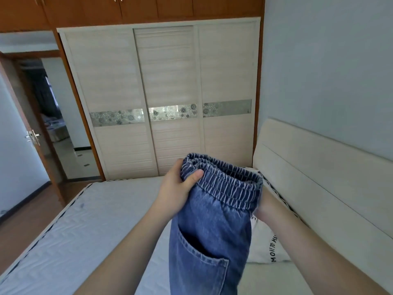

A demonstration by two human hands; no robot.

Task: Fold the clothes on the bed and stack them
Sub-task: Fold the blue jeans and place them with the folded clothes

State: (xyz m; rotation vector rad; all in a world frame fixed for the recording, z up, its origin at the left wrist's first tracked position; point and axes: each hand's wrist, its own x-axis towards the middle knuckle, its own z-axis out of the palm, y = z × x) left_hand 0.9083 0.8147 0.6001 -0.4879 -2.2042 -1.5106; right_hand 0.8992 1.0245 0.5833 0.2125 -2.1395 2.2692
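Blue jeans [212,220] held up over the bed [85,220], waistband pinched by the left hand [178,190]; right hand [262,207] mostly hidden behind the denim, grip unclear.

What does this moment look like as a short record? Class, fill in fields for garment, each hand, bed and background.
garment: blue jeans, held up above the bed by the elastic waistband, back pocket showing
left hand: left hand grips the waistband's left end, thumb on the front
right hand: right hand holds the waistband's right end, its grip mostly hidden behind the denim
bed: bare mattress; a white printed cloth lies near the headboard
background: sliding wardrobe, open door
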